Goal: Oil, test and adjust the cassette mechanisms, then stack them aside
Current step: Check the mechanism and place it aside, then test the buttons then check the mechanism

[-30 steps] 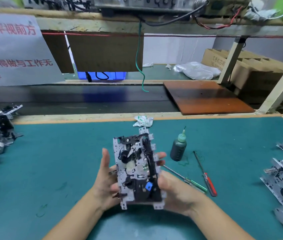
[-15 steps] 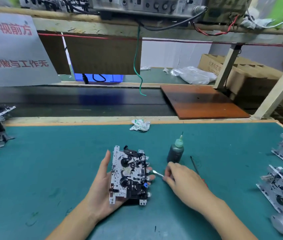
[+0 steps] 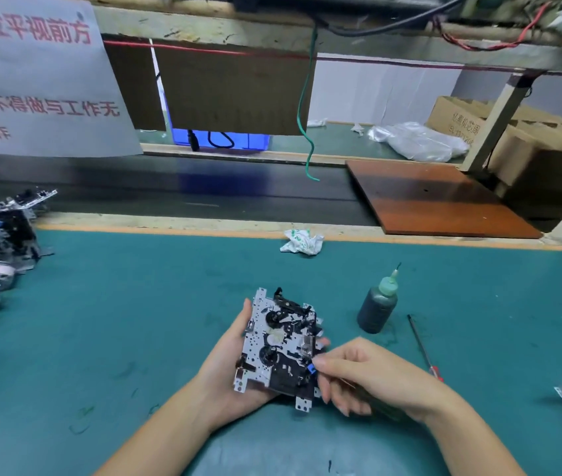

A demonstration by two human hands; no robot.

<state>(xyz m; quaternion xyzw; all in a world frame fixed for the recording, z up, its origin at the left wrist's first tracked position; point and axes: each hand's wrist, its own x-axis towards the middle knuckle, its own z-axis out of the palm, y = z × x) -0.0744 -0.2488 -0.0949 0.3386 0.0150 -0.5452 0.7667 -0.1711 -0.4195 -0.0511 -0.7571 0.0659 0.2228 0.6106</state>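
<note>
One cassette mechanism (image 3: 281,341) sits gripped in the left hand (image 3: 228,372); right hand (image 3: 368,376) fingers seemingly pinch one thin tool.

Assembly workshop (conveyor belt (image 3: 204,197), green workbench (image 3: 135,321)).

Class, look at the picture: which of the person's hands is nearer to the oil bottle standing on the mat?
Right. The right hand lies just below the oil bottle; the left hand is farther left, holding the cassette mechanism.

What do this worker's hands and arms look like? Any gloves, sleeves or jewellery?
Both hands are bare: no gloves on the left hand or the right hand. No rings, watch or bracelets show. The forearms are uncovered down to the picture's lower edge, so no sleeves are visible. Nails look short and unpainted.
</note>
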